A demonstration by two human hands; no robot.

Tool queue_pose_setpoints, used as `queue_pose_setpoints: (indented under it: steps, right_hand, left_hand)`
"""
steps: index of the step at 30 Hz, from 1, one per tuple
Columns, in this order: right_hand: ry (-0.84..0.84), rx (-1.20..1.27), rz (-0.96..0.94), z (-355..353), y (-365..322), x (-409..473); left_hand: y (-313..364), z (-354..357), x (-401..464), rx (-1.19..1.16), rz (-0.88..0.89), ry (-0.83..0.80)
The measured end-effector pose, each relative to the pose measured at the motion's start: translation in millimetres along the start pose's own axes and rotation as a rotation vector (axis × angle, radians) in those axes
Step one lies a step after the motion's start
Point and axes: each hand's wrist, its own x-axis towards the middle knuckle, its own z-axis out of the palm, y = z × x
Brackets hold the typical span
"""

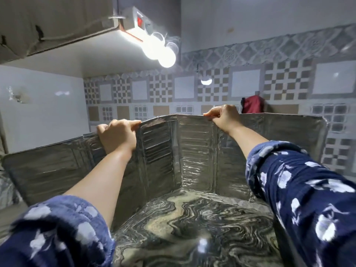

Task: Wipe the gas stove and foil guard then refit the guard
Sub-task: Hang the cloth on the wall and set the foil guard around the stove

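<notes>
The left hand (117, 134) and right hand (224, 116) both pinch the top edge of the tall, crinkly silver foil guard (194, 153), which stands on the swirly marble counter (192, 228).

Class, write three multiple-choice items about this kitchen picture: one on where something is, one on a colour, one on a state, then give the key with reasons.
1. Where do both hands grip the foil guard?
A. its top edge
B. its bottom edge
C. its far right end

2. What colour is the object behind the guard?
A. green
B. red
C. yellow

3. How does the guard stand?
A. flat on the countertop
B. rolled up
C. upright, folded in panels

Key: 1 A, the left hand and right hand curl fingers over the top edge. 2 B, it shows red against the tiles. 3 C, creased panels rise from the countertop.
</notes>
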Motion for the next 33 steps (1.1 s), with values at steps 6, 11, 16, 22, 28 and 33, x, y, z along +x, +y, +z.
queue_pose_setpoints:
  steps: [6, 11, 16, 22, 28, 33]
  right_hand:
    - [0.021, -0.070, -0.063, -42.4, 48.6, 34.4]
    - [0.049, -0.151, -0.068, -79.5, 104.2, 39.7]
    - [0.051, -0.195, -0.037, -117.0, 164.8, 31.6]
    - [0.019, -0.263, 0.044, -160.1, 243.4, 0.1]
    - [-0.001, -0.328, 0.143, -182.3, 311.2, -39.0]
    - [0.003, -0.359, 0.149, -209.9, 343.1, -41.6]
  left_hand:
    - [56.8, 44.3, 22.0, 0.001, 0.001, 0.053]
    - [114.5, 84.3, 24.6, -0.047, 0.072, 0.042]
    - [177.9, 119.2, 11.8, -0.225, 0.109, 0.041]
    - [247.9, 179.6, -23.2, -0.330, 0.185, -0.026]
    - [304.9, 220.5, -68.3, -0.401, 0.228, -0.109]
    - [341.0, 240.2, -82.8, -0.410, 0.225, -0.148]
